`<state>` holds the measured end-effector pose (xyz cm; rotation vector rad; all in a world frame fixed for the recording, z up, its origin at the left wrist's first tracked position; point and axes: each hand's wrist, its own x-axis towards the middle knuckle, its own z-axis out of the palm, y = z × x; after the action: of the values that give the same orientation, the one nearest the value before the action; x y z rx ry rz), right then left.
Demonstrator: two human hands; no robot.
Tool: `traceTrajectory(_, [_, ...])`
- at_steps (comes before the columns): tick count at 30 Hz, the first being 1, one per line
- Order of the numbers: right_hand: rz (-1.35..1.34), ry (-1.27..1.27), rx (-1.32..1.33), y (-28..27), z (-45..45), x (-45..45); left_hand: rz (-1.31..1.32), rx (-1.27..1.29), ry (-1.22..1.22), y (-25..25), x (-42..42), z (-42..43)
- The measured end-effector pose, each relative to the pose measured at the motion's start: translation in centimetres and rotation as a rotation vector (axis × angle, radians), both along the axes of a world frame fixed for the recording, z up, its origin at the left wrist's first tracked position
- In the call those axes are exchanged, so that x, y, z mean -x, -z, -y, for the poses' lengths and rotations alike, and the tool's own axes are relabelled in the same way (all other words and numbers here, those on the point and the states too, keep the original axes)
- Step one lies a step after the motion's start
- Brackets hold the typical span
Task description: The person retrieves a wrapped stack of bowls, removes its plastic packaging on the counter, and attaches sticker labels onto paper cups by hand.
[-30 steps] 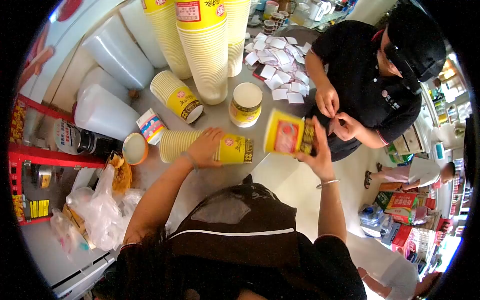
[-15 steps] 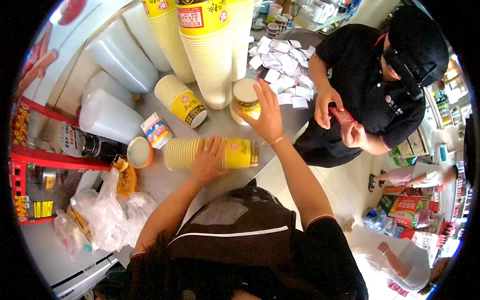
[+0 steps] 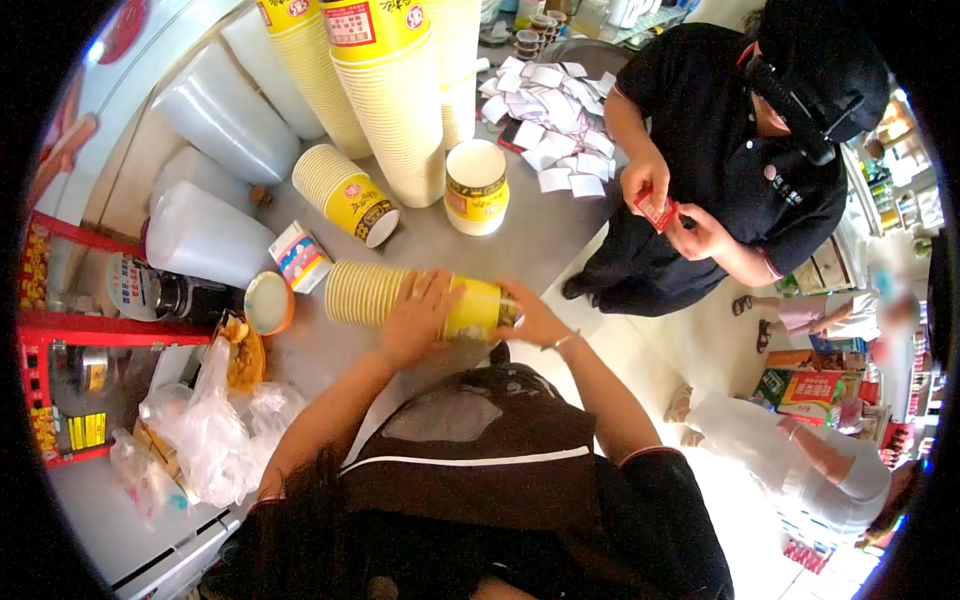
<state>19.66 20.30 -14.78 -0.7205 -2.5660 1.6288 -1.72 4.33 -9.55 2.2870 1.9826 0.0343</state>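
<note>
A stack of yellow paper cups [image 3: 357, 292] lies on its side on the grey counter in front of me. My left hand [image 3: 420, 316] is wrapped over the middle of this stack. At the stack's right end, my right hand [image 3: 530, 318] has its fingers on the end cup, slightly blurred. Just behind stands a short upright pair of cups [image 3: 476, 203], open at the top. To its left a shorter stack of cups [image 3: 345, 192] lies tilted on the counter. Tall upright stacks of cups [image 3: 390, 110] rise at the back.
A co-worker [image 3: 770, 170] at the right holds a small red packet [image 3: 655, 212]. White packets [image 3: 555, 120] are heaped at the back. Along the left are clear plastic lids [image 3: 215, 235], an orange-rimmed bowl [image 3: 268, 303], a small carton [image 3: 299, 257] and plastic bags [image 3: 215, 440].
My right hand first brought a cup to the upright one and let it go there, then moved back to the lying stack's right end. The co-worker's hands have shifted with the red packet.
</note>
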Motion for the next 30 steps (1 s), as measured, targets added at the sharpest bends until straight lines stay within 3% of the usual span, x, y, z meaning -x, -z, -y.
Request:
traceTrajectory(3, [-0.227,0.232,0.103,1.3,-1.4,1.3,0.269,0.119,-0.099,-0.7,2.3,-4.3])
traceTrajectory(5, [-0.252,0.174,0.002,0.5,-1.6,1.1,0.359,0.062,-0.118,-2.3,3.4,-5.9])
traceTrajectory(7, [-0.235,0.113,-0.185,0.4,-1.5,1.2,0.199,0.007,-0.037,-2.5,2.7,-4.7])
traceTrajectory(10, [-0.133,0.06,-0.18,-0.1,-1.3,1.1,0.023,-0.022,0.017,-1.7,1.2,-2.5])
traceTrajectory(13, [0.025,0.259,0.614,2.5,-2.7,1.5,-0.027,-0.069,0.039,-0.4,0.8,-1.7])
traceTrajectory(17, [-0.147,0.36,0.498,7.1,-2.9,1.2,0.046,-0.169,0.02,2.2,1.4,-1.0])
traceTrajectory(19, [-0.251,0.368,0.451,5.1,-0.8,0.5,0.157,0.057,-0.09,0.4,1.3,-3.6])
traceTrajectory(20, [-0.287,0.14,-0.339,1.9,0.0,0.0,0.218,0.16,-0.149,-0.2,1.5,-5.4])
traceTrajectory(23, [-0.122,0.058,-0.35,-1.8,0.6,0.4,0.386,0.625,-0.218,-0.2,3.1,-8.5])
traceTrajectory(26, [-0.106,0.007,-0.237,0.9,-2.4,1.4,0.077,-0.001,-0.041,-1.2,1.8,-4.8])
traceTrajectory(30, [-0.109,0.029,-0.279,2.3,-2.5,1.9,-0.012,-0.024,-0.215,-0.1,-0.4,-1.2])
